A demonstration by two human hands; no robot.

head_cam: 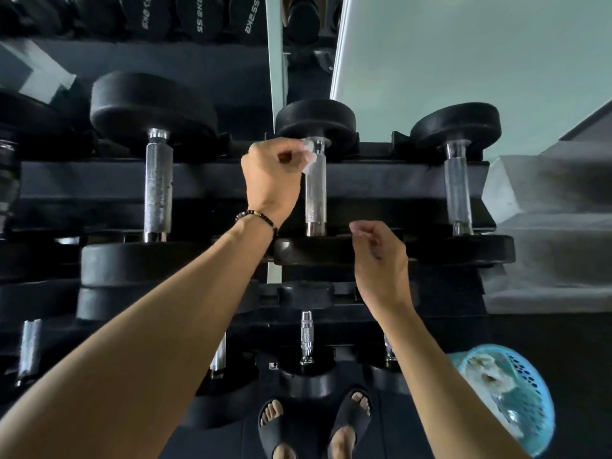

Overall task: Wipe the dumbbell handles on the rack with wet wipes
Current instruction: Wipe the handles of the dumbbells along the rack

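**Hand wiping a dumbbell handle on a gym rack**

At the centre of the frame, the left hand (271,173), a beaded bracelet (258,218) on its wrist, pinches a small crumpled white wet wipe (310,154) against the top of a knurled chrome dumbbell handle (315,193) on the black tiered rack (397,180). The right hand (381,256), lower and to the right, hangs loosely curled, holding nothing. A blue perforated plastic basket (516,392) sits at the lower right on the floor.

Left grip (273,175) pinched, right grip (377,250) loose.
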